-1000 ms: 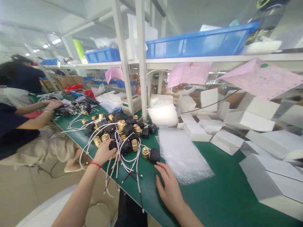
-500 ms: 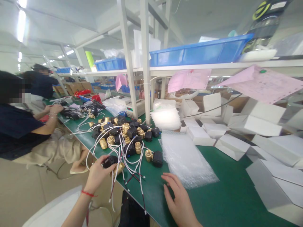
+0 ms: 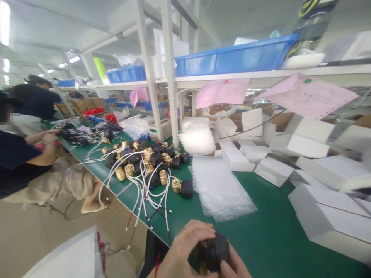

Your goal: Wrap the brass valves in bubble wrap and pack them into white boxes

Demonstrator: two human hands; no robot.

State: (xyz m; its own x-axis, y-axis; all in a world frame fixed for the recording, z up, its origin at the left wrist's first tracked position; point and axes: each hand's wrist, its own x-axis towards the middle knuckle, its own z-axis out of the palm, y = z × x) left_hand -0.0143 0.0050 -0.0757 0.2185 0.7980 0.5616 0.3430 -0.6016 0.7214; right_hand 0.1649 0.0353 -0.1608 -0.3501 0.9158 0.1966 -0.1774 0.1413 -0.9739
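Both my hands are at the bottom of the view, around one motorized valve (image 3: 216,250) with a black actuator housing; a bit of brass shows beneath it. My left hand (image 3: 185,247), with a red string at the wrist, wraps over the housing from the left. My right hand (image 3: 236,264) grips it from the right, its thumb on the front face. Beyond them lies a single brass valve with a black housing (image 3: 182,187), beside a heap of similar valves (image 3: 147,156) with white cables trailing to the table's front edge. To its right, bubble-wrap bags (image 3: 220,189) lie flat.
White cardboard boxes (image 3: 327,216) crowd the right side of the green table (image 3: 266,231). A shelf post (image 3: 170,96) rises at the back, with blue bins (image 3: 232,56) on the shelf above. A co-worker (image 3: 26,154) sits on the left.
My left hand has brought a valve from beside the heap rightward and closer to me. My right hand, open before, now grips that valve too. The view has shifted slightly.
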